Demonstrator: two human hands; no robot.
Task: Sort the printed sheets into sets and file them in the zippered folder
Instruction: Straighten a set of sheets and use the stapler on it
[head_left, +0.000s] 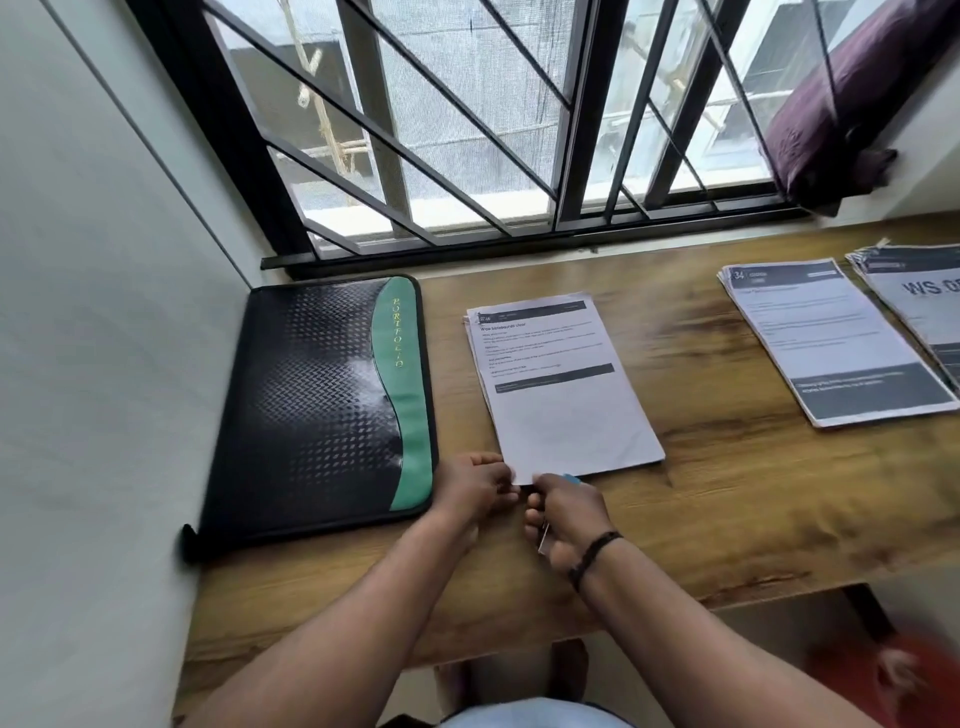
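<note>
1. Zippered folder (317, 405), black with a green wavy band lettered "PORTFOLIO", lies flat and closed at the far left of the wooden counter (727, 493), tucked against the white wall. No sheets can be seen in it, so the filing appears not yet begun.

2. Just right of the folder, the left hand (475, 488) sits at the near left corner of the middle set of printed sheets (558, 384). Its fingers are curled at the paper's corner and seem to pinch it, though motion blur makes the exact grip hard to read.

3. The middle set lies flat near the counter's centre, edges roughly squared, with a dark header bar and lines of text on the top page.

4. The right hand (563, 517), with a dark band at the wrist, meets the same corner. Its fingers are curled around a small pale object with something blue at the fingertips; possibly a clip or fastener, but too small to tell.

5. Well apart to the right lies a second set of sheets (831, 343), its edges slightly fanned.

6. Touching its right side, a third set (919, 301) is partly cut off by the frame.

7. Judged from this layout, sorting into three sets looks largely done; fastening the middle set seems under way, and opening the folder and filing all sets remain.
</note>
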